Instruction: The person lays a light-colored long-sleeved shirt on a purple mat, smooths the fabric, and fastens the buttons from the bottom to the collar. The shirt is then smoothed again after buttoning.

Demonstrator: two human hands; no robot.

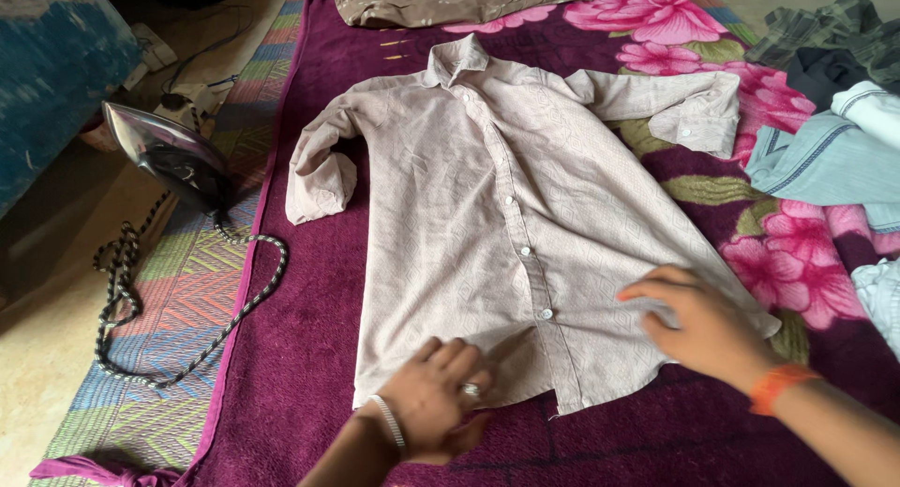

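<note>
Head view: a pale beige shirt [497, 215] lies buttoned and flat on a maroon floral blanket [309, 356]. Left hand [436, 403] at 6 o'clock and right hand [698, 323] at 4 o'clock press its hem, grips flat, holding nothing. An iron [169, 154] stands at 9 o'clock.

Both hands [431, 398] [698, 323] flat on shirt [487, 215]

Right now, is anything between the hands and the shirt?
No. Both hands already lie flat on the shirt near its bottom hem: the left hand beside the button strip, the right hand on the other side. Nothing visible sits between them and the cloth.
</note>
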